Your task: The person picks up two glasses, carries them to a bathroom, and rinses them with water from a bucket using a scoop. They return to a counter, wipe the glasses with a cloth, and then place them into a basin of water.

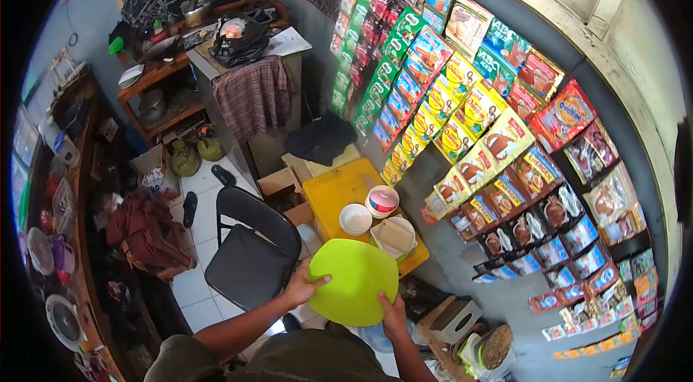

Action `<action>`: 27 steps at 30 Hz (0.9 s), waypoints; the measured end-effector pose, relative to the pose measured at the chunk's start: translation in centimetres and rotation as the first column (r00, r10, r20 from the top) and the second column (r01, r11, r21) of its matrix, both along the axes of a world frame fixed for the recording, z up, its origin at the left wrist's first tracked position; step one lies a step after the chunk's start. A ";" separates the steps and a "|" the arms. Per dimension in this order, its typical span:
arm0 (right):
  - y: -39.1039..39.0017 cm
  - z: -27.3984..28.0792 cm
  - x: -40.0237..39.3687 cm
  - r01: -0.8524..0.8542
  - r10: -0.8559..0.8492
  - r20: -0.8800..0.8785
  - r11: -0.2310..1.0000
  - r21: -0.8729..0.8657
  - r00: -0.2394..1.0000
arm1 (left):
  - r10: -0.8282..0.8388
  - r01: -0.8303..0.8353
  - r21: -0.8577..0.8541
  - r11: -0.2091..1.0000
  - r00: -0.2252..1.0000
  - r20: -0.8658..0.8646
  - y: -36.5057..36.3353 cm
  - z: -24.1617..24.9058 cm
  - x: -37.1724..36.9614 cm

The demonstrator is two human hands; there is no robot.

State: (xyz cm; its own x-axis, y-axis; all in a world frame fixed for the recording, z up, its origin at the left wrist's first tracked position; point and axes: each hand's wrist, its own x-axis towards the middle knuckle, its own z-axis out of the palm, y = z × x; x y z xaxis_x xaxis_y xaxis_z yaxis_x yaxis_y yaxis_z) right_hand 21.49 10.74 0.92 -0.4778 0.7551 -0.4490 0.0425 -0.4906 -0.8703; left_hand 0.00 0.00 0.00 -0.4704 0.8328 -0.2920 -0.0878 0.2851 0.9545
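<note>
One lime-green plate [354, 282] was held up near the yellow tabletop [325, 198], pinched at its left edge by the left hand [304, 287] and at its right by the right hand [393, 312], thumbs on top. Beyond it stood a white bowl [355, 220] and a pink-and-white bowl [382, 200], with a black chair [253, 263] to the left.

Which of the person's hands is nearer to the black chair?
Left. The left hand grips the green plate on the side toward the black chair; the right hand holds the plate's other side, farther from the chair.
</note>
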 end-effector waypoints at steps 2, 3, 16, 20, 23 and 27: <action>1.2 -1.3 0.0 -0.022 0.011 0.066 0.986 0.166 0.998 | 0.069 -0.071 0.016 0.997 0.996 0.064 0.2 -0.3 0.0; 2.8 -2.3 0.2 -0.032 0.026 0.059 0.993 0.116 0.998 | 0.084 -0.082 -0.034 0.996 0.995 0.054 0.9 -0.2 0.2; 19.5 -23.7 3.2 -0.096 0.222 0.348 0.934 -0.344 0.911 | 0.380 -0.391 -0.092 0.916 0.917 -0.120 4.8 -15.7 4.0; 20.9 -34.8 4.9 0.152 0.013 0.412 0.918 -0.365 0.911 | 0.431 -0.439 -0.198 0.876 0.898 -0.085 6.9 -18.8 4.8; 22.9 -39.2 3.0 0.301 -0.135 0.455 0.900 -0.315 0.880 | 0.434 -0.443 -0.191 0.876 0.896 -0.088 6.7 -24.4 5.0; 23.8 -42.5 1.7 0.298 -0.136 0.554 0.930 -0.214 0.821 | 0.403 -0.413 -0.215 0.885 0.911 -0.089 7.9 -27.3 5.2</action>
